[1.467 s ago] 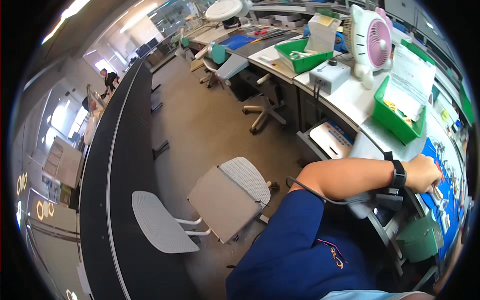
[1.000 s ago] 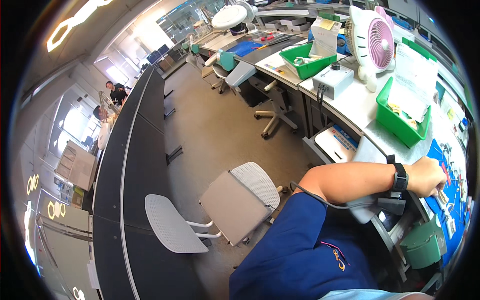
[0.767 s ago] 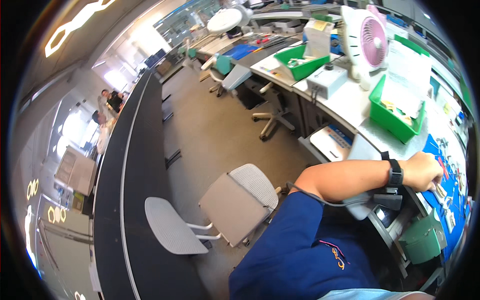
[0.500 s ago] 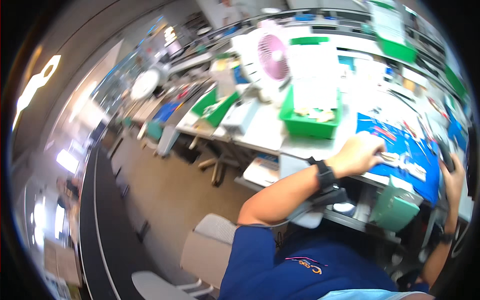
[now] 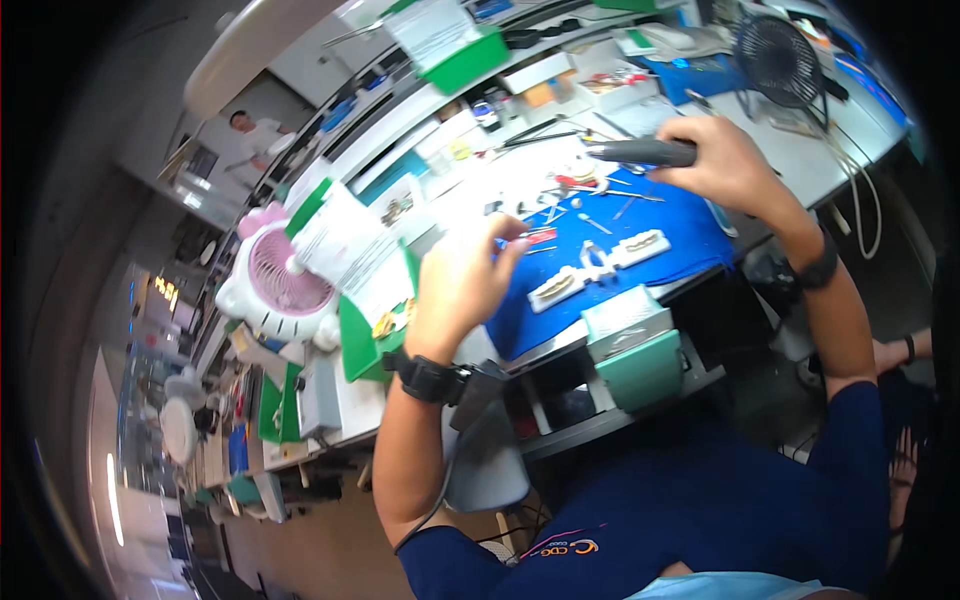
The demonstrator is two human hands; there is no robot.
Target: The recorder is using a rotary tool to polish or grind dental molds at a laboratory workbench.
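Note:
My right hand (image 5: 728, 165) is wrapped round a dark, tapered rotary handpiece (image 5: 645, 152), whose narrow end points left over the mat's far part. My left hand (image 5: 462, 280) is over the left edge of the blue mat (image 5: 660, 215), its fingers curled and thumb drawn toward the index finger; whatever is between the tips is too small to make out. Between me and the hands' level, a white plaster dental model (image 5: 640, 248) in two hinged halves lies spread on the mat. Slim metal tools (image 5: 594, 222) and a red piece (image 5: 541, 236) lie behind it.
A green padded armrest (image 5: 640, 360) juts from the bench's front edge. To the left stand a pink-and-white fan (image 5: 285, 280) and a green bin (image 5: 362, 345) with papers. A black fan (image 5: 778, 62) with a pale cable is at the far right. A person (image 5: 262, 140) stands in the background.
My view has swung right, bringing the mat toward the middle. My right hand has lifted the handpiece from the right side over the mat. My left hand has moved off the dental model.

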